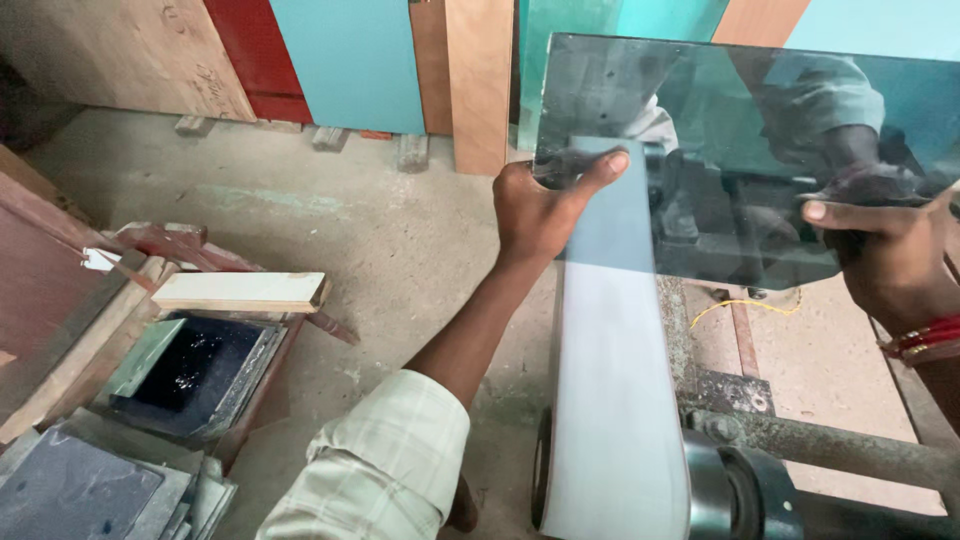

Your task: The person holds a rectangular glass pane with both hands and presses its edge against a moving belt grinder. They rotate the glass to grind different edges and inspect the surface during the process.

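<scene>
- Clearly, a tinted glass pane (740, 150) is held up at the 1 o'clock part of the view, above a pale belt (615, 400) that runs over a dark roller (735, 495) at 5 o'clock.
- The pane's long axis is laid side to side, from 10 o'clock to 3 o'clock, and its face is turned towards the camera; the lower edge is tipped slightly down to the right.
- The left hand (545, 205) is closed on the pane's lower left corner, the thumb pressed flat across the front face and the fingers hidden behind the glass.
- The right hand (890, 255) is clamped on the pane's right edge, the thumb laid on the front; red bangles (920, 335) are worn at its wrist.
- A checked sleeve (385, 460) is seen on the left arm at 6 o'clock.
- A tray of dark liquid (195, 370), topped by a pale wooden slat (240, 292), is set on the floor at 8 o'clock, well apart from the pane.
- Coloured boards (350, 60) are leaned against the wall at 12 o'clock.
</scene>
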